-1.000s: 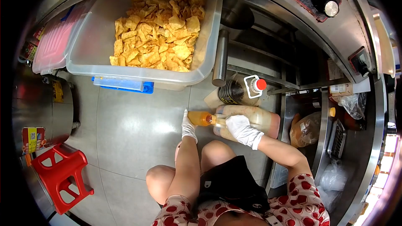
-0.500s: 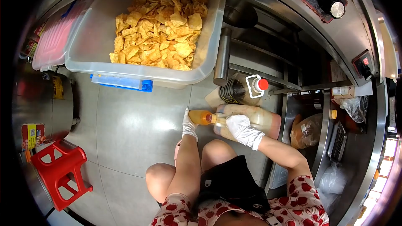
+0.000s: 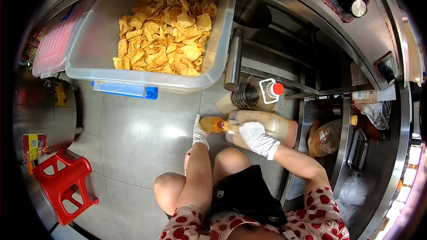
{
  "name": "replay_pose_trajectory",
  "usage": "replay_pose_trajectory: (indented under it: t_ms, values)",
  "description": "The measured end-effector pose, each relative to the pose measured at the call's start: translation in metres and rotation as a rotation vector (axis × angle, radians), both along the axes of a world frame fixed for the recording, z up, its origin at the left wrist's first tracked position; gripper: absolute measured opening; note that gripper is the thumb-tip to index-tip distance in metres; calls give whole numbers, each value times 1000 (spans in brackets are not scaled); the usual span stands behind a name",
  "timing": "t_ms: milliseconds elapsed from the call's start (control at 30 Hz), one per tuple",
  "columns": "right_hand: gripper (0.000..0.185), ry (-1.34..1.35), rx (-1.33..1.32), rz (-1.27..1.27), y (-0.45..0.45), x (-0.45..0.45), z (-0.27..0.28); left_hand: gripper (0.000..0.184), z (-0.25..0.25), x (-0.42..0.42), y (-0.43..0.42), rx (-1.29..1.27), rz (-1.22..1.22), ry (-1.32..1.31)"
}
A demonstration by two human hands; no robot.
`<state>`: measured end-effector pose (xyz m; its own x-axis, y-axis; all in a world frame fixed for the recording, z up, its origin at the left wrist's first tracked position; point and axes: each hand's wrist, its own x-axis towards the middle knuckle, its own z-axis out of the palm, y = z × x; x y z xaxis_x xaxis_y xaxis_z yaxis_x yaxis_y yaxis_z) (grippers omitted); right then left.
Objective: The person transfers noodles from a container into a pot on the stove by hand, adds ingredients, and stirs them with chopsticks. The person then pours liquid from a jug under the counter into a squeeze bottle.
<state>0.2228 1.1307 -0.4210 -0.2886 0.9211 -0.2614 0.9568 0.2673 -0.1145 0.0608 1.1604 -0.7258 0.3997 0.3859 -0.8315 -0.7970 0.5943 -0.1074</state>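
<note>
My left hand (image 3: 199, 134), in a white glove, is wrapped round a small bottle (image 3: 211, 124) with orange-yellow contents. The bottle's narrow neck points to the right. My right hand (image 3: 255, 137), also gloved, is closed just past the bottle's mouth; its fingertips hide whatever they may pinch. Behind and beneath the right hand lies a large cloudy container (image 3: 279, 126) with a pinkish end. Beyond it is a big dark jug (image 3: 253, 95) with a red cap and white handle.
A clear plastic tub (image 3: 147, 76) of fried chips stands ahead, above the floor. A red stool (image 3: 66, 186) and a round metal vessel (image 3: 46, 111) are on the left. Metal racks (image 3: 307, 93) and a shelf with bagged goods (image 3: 327, 138) border the right.
Both hands keep nearly the same grip and position. The whole view has shifted very slightly, with the tub appearing a little further left.
</note>
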Motion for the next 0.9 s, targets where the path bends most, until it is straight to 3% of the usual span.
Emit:
replay_pose_trajectory:
  t_ms: [900]
  values:
    - [16, -22, -11, -16, -1, 1, -3, 50, 29, 5, 3, -114, 48, 101]
